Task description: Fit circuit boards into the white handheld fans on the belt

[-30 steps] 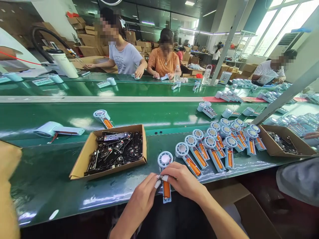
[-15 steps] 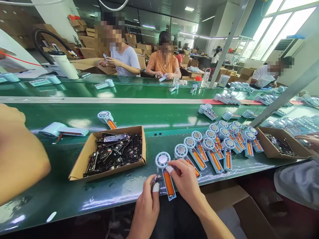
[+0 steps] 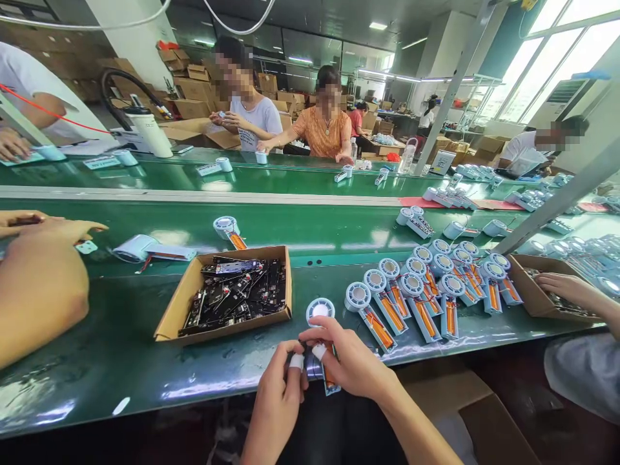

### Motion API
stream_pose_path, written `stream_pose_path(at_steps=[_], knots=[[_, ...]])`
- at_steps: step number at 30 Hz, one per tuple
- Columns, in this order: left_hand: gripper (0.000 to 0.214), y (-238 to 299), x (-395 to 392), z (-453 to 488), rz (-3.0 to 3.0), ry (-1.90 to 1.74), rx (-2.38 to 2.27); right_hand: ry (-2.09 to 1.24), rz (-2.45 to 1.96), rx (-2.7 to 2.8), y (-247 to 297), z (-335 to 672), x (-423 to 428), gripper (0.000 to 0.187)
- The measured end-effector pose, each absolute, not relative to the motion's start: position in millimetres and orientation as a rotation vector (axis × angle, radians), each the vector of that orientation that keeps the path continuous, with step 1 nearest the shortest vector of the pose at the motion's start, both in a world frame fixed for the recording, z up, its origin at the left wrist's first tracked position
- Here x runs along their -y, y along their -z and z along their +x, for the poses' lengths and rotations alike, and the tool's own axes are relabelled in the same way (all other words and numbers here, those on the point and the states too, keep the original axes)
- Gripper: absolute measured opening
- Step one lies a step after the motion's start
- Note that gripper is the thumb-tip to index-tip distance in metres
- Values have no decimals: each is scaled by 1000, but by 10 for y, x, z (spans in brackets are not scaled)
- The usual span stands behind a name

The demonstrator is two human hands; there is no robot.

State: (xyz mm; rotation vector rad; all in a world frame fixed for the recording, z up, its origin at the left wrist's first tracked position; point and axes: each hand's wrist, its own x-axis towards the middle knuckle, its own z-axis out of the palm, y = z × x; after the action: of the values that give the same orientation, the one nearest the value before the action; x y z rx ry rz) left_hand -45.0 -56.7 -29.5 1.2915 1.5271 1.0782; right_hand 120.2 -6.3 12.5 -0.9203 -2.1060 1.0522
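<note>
At the front edge of the bench lies a light-blue handheld fan housing, with a round grilled head and an orange battery in its open handle. My left hand is closed just left of that handle, pinching a dark circuit board that its fingers now mostly hide. My right hand reaches over the handle, covering much of it. Its thumb and index finger meet the left fingertips, closed on something too small to make out. White coverings wrap a finger on each hand.
An open carton of black circuit boards stands to the left. Several fan housings lie in rows on the right. A co-worker's hand is in another carton. At left, a co-worker's arm extends over the bench.
My right hand has moved left from the fan head to meet my left fingertips. The co-worker's hand at right has entered the carton. The view has shifted slightly.
</note>
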Motion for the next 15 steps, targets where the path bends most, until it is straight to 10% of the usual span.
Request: stream_pose_path(at_steps=[5,15], knots=[[22,256,564,-489,1343,-1027,-1573,-1034,-897,2233,-160,1272,75,53],[40,-63,560,-416,1580,-1065,-1600,57,-814,2573,-213,1187,115,65]])
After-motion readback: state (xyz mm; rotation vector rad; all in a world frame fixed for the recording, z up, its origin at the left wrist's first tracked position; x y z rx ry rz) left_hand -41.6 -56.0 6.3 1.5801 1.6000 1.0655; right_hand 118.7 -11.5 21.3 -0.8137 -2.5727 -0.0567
